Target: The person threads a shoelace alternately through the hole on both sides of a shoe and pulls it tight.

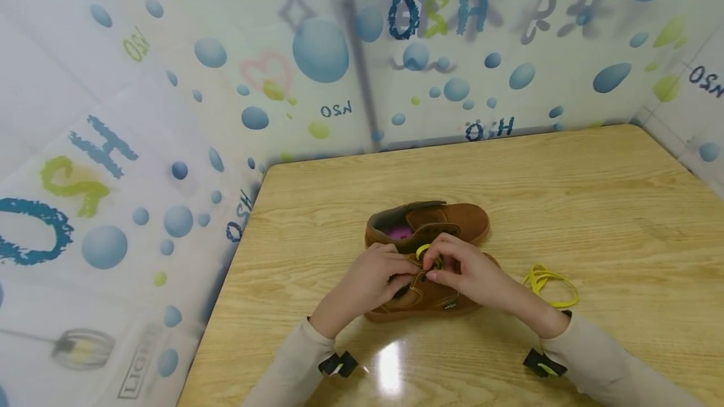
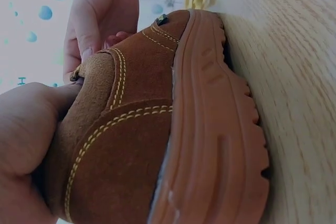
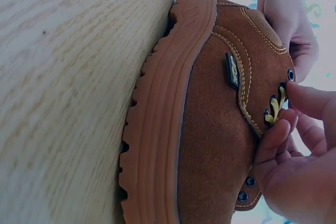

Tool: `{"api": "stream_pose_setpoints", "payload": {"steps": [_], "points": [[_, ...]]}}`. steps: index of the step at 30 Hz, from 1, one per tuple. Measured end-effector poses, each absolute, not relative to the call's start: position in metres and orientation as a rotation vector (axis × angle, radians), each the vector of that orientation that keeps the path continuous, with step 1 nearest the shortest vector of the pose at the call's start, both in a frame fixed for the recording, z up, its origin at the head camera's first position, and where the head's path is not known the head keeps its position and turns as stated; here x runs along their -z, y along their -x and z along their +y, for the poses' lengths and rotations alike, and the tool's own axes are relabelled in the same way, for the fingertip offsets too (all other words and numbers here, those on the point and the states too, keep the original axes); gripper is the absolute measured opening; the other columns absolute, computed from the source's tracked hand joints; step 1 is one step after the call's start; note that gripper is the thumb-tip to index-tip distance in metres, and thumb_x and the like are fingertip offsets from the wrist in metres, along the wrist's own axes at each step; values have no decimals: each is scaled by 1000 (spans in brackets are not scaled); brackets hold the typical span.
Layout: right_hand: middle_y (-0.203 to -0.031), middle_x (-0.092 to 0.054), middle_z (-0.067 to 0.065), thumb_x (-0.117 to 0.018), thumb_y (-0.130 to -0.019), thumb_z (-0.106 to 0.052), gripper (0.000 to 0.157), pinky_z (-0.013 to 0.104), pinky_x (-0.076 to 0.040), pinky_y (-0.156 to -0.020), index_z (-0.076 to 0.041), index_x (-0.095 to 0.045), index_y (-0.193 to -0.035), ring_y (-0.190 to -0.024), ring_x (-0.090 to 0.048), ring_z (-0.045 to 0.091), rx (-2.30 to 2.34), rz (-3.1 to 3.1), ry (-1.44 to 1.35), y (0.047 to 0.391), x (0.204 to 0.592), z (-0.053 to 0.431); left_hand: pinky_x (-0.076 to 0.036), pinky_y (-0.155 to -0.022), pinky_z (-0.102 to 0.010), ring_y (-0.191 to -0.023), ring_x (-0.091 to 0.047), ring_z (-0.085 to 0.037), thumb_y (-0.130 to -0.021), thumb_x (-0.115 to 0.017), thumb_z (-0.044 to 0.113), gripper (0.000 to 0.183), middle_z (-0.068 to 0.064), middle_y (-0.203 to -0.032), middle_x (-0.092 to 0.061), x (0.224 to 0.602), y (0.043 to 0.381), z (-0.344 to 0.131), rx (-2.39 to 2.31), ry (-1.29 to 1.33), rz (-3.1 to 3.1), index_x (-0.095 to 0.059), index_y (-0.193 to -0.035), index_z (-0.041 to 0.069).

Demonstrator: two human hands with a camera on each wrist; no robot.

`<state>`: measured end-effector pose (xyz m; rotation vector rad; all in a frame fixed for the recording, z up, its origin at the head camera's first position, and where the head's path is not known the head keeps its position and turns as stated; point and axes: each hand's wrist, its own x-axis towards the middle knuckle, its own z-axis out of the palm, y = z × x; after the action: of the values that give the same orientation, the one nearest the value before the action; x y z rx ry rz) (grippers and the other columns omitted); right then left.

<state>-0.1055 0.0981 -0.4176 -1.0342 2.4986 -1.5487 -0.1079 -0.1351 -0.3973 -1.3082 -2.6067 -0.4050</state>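
Observation:
A brown suede shoe point(image 1: 447, 303) with yellow stitching and a thick tan sole stands on the table, toe to the right. My left hand point(image 1: 376, 278) grips it at the ankle opening, its thumb tucked inside the collar point(image 2: 97, 85). Over the eyelets, my right hand point(image 1: 469, 272) pinches a yellow shoelace point(image 3: 282, 97) between thumb and fingers. That lace threads through several eyelets on the side facing me; bare eyelets point(image 3: 250, 181) show nearer the toe. Part of the lacing is hidden behind the right fingers.
Just behind stands a second brown shoe point(image 1: 472, 222), unlaced, with purple showing inside. A loose bundle of yellow lace point(image 1: 540, 275) lies on the wooden table point(image 1: 594, 206) to the right, beside my right forearm. Patterned curtains point(image 1: 226, 112) hang behind and to the left.

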Motion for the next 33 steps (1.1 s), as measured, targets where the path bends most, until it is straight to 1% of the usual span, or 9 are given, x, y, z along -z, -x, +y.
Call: {"api": "stream_pose_setpoints", "payload": {"steps": [3,6,11,14,19,23,25,28,33], "points": [[-96,-56,-2,-69,-92,-18,10,20,-40,-56,-22,-64,-99,-64,-42,4,1544,2494,1039,106,417,98,-47,-81,-28,-81,-62,-7,-93,-69,21,15,11,-95,-76,398,107,-135,404,1286,-2633,-77,-106,21],[-95,-56,-2,-70,-91,-17,11,20,-40,-55,-23,-63,-99,-63,-42,3,1545,2490,1052,106,417,98,-48,-84,-29,-76,-60,-6,-94,-68,21,16,11,-94,-76,399,107,-138,423,1286,-2634,-77,-107,21],[-98,-56,-5,-70,-91,-17,13,21,-42,-57,-23,-62,-100,-64,-43,3,1542,2483,1088,107,419,100,-49,-83,-31,-61,-49,-2,-92,-71,20,14,13,-76,-73,398,107,-144,487,1261,-2635,-78,-104,22],[-98,-55,-5,-70,-91,-17,14,21,-41,-57,-23,-62,-100,-65,-43,3,1544,2481,1098,107,420,101,-51,-86,-32,-59,-53,1,-90,-73,22,12,14,-73,-73,397,107,-144,491,1290,-2604,-79,-100,22],[-99,-55,-5,-70,-91,-16,14,21,-41,-56,-23,-62,-100,-64,-43,3,1554,2476,1116,108,420,102,-52,-89,-33,-71,-63,-3,-89,-73,21,11,10,-87,-77,399,110,-142,494,1348,-2522,-79,-99,20],[-99,-55,-3,-69,-92,-14,13,21,-40,-57,-21,-62,-101,-64,-42,3,1560,2459,1131,109,420,102,-49,-84,-28,-72,-60,-6,-87,-74,17,11,8,-89,-77,403,112,-141,545,1332,-2506,-79,-97,19],[-99,-56,-3,-68,-92,-14,13,21,-40,-56,-22,-62,-101,-64,-42,3,1562,2455,1113,108,420,100,-50,-87,-28,-72,-60,-6,-88,-74,16,11,9,-87,-77,402,111,-140,534,1320,-2510,-79,-97,19],[-98,-56,-3,-68,-92,-14,13,21,-40,-56,-22,-63,-100,-64,-42,4,1574,2456,1086,107,419,98,-51,-90,-30,-73,-61,-6,-91,-71,15,12,9,-87,-77,398,108,-136,502,1310,-2543,-79,-99,19],[-96,-58,-3,-69,-91,-15,13,20,-41,-55,-21,-62,-101,-64,-43,3,1577,2483,1066,105,420,97,-49,-96,-34,-76,-60,-6,-99,-59,18,19,9,-87,-73,390,98,-132,513,1283,-2717,-75,-109,15]]}}
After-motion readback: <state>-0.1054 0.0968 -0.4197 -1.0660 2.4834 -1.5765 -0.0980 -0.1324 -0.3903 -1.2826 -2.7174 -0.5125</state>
